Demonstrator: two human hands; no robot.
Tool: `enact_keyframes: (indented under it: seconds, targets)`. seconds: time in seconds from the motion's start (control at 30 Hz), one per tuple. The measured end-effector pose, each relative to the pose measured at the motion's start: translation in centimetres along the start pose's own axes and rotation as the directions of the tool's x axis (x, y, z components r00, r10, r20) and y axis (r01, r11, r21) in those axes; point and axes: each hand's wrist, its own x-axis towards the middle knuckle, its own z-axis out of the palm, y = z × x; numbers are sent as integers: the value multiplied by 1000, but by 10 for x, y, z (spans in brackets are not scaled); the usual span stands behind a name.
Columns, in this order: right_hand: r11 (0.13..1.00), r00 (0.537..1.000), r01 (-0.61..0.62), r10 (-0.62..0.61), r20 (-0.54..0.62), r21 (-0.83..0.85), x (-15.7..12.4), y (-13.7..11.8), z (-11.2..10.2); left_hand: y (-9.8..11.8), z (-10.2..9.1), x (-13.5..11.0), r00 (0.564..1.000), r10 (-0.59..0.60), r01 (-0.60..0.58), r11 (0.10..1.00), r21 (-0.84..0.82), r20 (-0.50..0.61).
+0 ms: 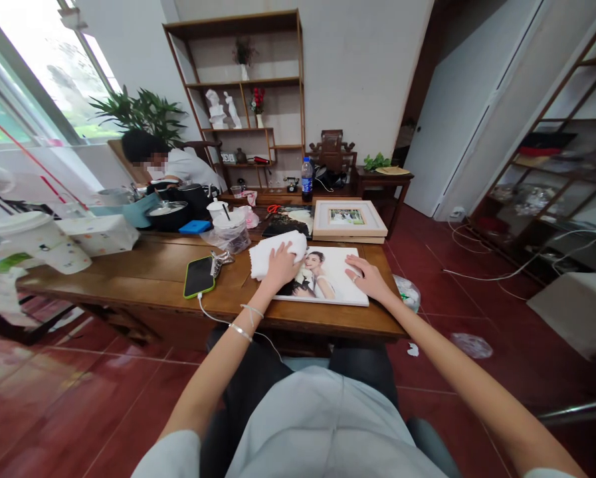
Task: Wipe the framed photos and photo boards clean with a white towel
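Note:
A printed photo panel (322, 284) with a white border lies flat on the wooden table in front of me. My left hand (280, 265) grips a folded white cloth (262, 257), which rests over the panel's left part and hides some of the picture. On the panel's right side lies my right hand (370, 279), its fingers stretched out and holding nothing. Just behind the panel are a white framed picture (322, 232) and a dark glossy print (282, 222), partly covered by the cloth.
A phone (199, 276) with a charging cable is on the table (148, 279) to the left. Behind it stand a bagged cup (229, 229), a blue box (195, 227) and pots. A person (193, 166) sits at the far left. A bottle (306, 179) stands at the back.

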Motion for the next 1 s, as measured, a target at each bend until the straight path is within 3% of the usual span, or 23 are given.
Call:
enact_keyframes:
  seconds: [0.1,0.2,0.43,0.6,0.7,0.83,1.0]
  targets:
    - [1000,1000,-9,9,9,-14,0,-2,0,-2,1,7,1000,-30,30,1000,-3,-2]
    - [1000,1000,-10,10,4,-30,0,-2,0,-3,-2,-5,1000,-2,2,1000,-5,4]
    - [999,1000,12,-13,-13,-30,-1,-1,2,24,-20,-80,987,157,-156,988,-5,45]
    - [998,1000,19,-19,-2,-64,0,0,1,54,-30,-114,934,352,-346,934,-85,62]
    - [997,999,35,-35,-2,-64,0,1,1,60,-28,-104,931,361,-354,930,-100,55]
    - [998,999,34,-34,-7,-54,0,2,1,55,-19,-69,949,308,-303,950,-81,65]
    - [999,1000,24,-25,-10,-48,-1,2,1,41,-8,-21,979,157,-154,988,-34,131]
